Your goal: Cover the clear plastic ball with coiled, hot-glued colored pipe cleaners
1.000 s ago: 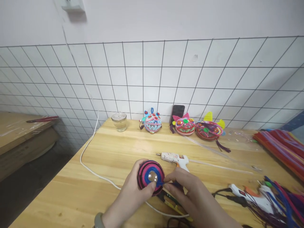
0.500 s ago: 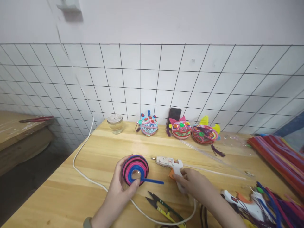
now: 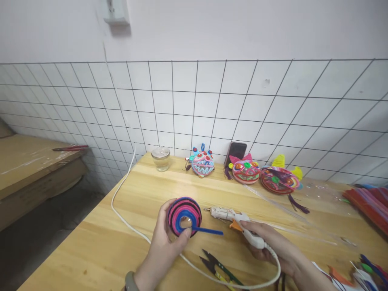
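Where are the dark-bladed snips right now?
In the head view, the snips lie on the table near the bottom, just right of centre, between the left hand and right hand, below the blue strip.

White tiles (image 3: 184, 105) cross mid-frame beneath a pale wall (image 3: 227, 30); a wooden table (image 3: 100, 250) spans the lower frame.

Behind the striped ball (image 3: 185, 211), bare tabletop (image 3: 169, 185) gives passage, bounded at the back by pipe-cleaner ornaments (image 3: 246, 171). Rightward, the blue pipe cleaner (image 3: 211, 231) and hot-glue gun (image 3: 226, 214) obstruct; nearer, thread snips (image 3: 222, 267) and white cord (image 3: 196, 268) do.
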Demonstrator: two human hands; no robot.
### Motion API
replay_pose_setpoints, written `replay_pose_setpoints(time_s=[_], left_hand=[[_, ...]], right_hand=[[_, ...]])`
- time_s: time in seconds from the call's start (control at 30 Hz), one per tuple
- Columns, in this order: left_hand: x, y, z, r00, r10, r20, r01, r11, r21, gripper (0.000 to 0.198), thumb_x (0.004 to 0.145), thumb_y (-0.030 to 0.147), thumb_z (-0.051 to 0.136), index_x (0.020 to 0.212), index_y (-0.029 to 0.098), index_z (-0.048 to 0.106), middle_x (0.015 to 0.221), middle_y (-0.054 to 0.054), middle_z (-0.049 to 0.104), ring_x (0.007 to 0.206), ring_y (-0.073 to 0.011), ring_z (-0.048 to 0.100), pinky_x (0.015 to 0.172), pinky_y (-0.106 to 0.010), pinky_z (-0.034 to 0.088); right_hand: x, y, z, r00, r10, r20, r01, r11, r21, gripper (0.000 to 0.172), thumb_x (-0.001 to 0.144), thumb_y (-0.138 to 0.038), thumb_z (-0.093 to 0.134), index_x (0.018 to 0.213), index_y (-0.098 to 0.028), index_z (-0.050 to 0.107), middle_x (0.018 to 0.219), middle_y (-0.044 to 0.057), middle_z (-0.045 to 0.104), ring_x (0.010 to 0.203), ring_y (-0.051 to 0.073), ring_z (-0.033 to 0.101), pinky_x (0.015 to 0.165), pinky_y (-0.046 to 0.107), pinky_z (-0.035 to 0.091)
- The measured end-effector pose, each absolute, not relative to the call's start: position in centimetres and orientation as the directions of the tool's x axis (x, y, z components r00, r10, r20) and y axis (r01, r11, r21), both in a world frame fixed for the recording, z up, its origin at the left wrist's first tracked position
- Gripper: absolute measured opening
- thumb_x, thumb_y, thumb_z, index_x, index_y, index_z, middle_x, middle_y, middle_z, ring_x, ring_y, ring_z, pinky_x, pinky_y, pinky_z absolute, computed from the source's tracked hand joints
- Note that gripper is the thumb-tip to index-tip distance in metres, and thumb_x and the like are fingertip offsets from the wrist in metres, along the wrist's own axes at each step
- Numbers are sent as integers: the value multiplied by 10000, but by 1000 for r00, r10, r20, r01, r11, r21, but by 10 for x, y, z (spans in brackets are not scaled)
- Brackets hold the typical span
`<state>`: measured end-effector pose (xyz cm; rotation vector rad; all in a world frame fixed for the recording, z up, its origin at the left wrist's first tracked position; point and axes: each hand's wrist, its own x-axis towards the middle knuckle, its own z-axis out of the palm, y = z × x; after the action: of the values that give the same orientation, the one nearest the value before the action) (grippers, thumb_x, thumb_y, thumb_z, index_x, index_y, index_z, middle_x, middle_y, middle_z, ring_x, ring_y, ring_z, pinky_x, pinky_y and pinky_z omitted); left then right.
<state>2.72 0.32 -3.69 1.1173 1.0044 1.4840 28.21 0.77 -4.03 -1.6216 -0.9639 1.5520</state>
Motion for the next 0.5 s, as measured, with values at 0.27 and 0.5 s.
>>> replay_pose_setpoints(time_s=[0.27, 0.5], left_hand=[[24, 6, -34, -115, 982, 153, -248, -177, 952, 574, 675, 328, 718, 1155, 213, 424, 1126, -83, 617, 1048, -241, 596, 937, -353, 459], [18, 12, -38, -57, 972, 228, -249, -235, 940, 572, 686, 270, 724, 1169, 211, 423, 1168, -96, 602, 1091, -245, 576, 951, -362, 455]], right_hand=[[262, -1, -17, 12, 901, -434, -372, -399, -838, 162, 732, -293, 675, 833, -183, 611, 802, 19, 712, 730, 165, 679, 679, 287, 545], [255, -11, 0, -39, 978, -204, -21, -205, -979, 346, 826, -497, 541, 748, -179, 653, 422, -9, 612, 396, 131, 533, 440, 222, 395]])
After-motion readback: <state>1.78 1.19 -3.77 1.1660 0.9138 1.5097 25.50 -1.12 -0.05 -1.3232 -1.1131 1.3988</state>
